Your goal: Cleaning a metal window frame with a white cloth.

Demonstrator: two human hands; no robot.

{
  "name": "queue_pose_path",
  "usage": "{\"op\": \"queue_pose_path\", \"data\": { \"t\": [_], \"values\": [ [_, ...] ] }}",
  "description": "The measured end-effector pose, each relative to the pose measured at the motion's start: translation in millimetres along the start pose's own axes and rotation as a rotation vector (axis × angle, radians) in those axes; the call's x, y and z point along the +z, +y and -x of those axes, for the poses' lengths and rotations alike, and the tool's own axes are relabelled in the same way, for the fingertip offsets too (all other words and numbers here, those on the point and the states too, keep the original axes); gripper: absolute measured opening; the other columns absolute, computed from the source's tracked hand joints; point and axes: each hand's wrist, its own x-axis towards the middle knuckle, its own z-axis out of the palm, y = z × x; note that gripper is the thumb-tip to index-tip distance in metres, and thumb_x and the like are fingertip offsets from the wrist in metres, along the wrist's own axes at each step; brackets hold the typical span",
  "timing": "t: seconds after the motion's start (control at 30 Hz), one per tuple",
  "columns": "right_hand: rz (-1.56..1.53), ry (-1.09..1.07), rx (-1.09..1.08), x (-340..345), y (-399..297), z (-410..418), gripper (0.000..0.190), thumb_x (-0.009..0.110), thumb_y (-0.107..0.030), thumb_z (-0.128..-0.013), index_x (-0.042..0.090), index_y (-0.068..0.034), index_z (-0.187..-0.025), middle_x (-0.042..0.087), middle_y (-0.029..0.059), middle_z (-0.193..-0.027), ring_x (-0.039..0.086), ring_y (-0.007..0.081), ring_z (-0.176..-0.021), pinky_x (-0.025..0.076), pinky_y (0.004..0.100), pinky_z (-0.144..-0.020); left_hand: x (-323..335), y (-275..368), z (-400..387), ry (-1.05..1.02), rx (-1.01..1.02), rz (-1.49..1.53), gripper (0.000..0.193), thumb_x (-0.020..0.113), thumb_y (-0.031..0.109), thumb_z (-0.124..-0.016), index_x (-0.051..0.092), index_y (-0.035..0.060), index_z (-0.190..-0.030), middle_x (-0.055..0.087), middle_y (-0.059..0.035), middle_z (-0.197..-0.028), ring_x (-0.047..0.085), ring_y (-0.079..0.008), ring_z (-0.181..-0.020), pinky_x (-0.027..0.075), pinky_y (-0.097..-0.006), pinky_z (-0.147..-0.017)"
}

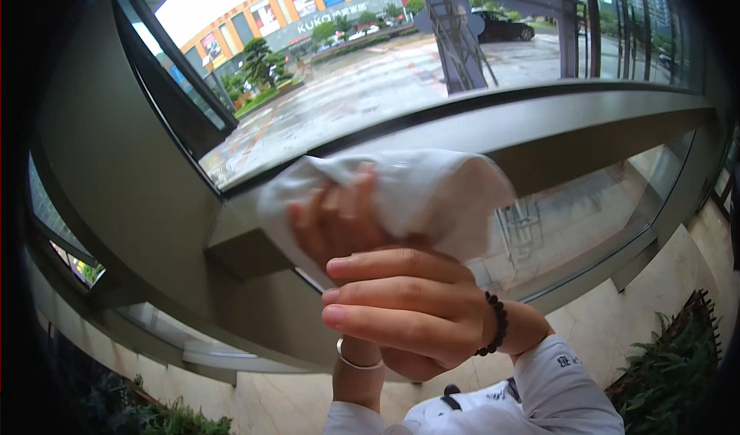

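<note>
A white cloth (416,180) is spread in front of the metal window ledge, blurred and rumpled. My left hand (341,218), with a silver bangle (357,359) on its wrist, has its blurred fingers on the cloth and holds it. Closer to the camera, my right hand (404,308) wears a dark beaded bracelet (495,325). Its fingers are bent and point left, overlapping the lower edge of the cloth in the view. The inside of that hand is hidden, so whether it also grips the cloth cannot be told.
A wide window frame member (555,114) crosses behind the cloth, with a lower glass pane (578,233) beneath. At left stands a broad metal post (110,163). Green plants (665,354) border the marble-look floor (289,403). Outside are wet paving (358,76) and a dark car (503,27).
</note>
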Motion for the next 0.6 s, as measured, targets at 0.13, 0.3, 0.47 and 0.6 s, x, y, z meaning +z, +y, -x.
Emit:
{"op": "queue_pose_path", "data": {
  "t": [0.13,0.3,0.47,0.6],
  "values": [
    [0.315,-0.036,0.029,-33.9,2.7,2.1,0.019,0.055,-0.006,-0.070,0.060,0.001,-0.088,0.061,0.0125,-0.087,0.059,0.0280,-0.084,0.048,0.0368,-0.076,-1.7,42.5,-15.0,-0.094,-0.064,0.174,0.038,0.053,0.036,-0.077,0.052,0.0102,-0.104,0.055,-0.0041,-0.097,0.049,-0.0187,-0.096,0.027,-0.0409,-0.092],
    [0.526,-0.019,0.053,-60.8,27.0,11.8,0.025,0.059,-0.012,-0.071,0.058,0.000,-0.093,0.060,0.0122,-0.092,0.059,0.0271,-0.086,0.046,0.0373,-0.075,5.7,42.6,-7.7,0.067,-0.068,0.579,0.039,0.048,0.029,-0.081,0.041,0.0078,-0.113,0.056,-0.0082,-0.101,0.050,-0.0222,-0.097,0.030,-0.0401,-0.086],
    [0.611,-0.160,0.025,-37.9,23.3,-6.5,0.023,0.061,-0.015,-0.070,0.057,-0.002,-0.088,0.060,0.0101,-0.090,0.059,0.0253,-0.083,0.044,0.0360,-0.074,2.2,13.6,-3.0,0.055,-0.052,0.483,0.039,0.048,0.026,-0.082,0.034,0.0052,-0.113,0.055,-0.0112,-0.101,0.050,-0.0245,-0.095,0.030,-0.0411,-0.087],
    [0.642,-0.179,0.055,-19.6,31.9,-14.7,0.020,0.058,-0.016,-0.072,0.058,-0.004,-0.087,0.060,0.0094,-0.089,0.059,0.0240,-0.081,0.043,0.0356,-0.075,2.0,-9.4,7.9,0.096,-0.233,0.658,0.046,0.054,0.025,-0.079,0.033,0.0023,-0.113,0.053,-0.0138,-0.102,0.050,-0.0231,-0.094,0.030,-0.0415,-0.090]
  ]
}}
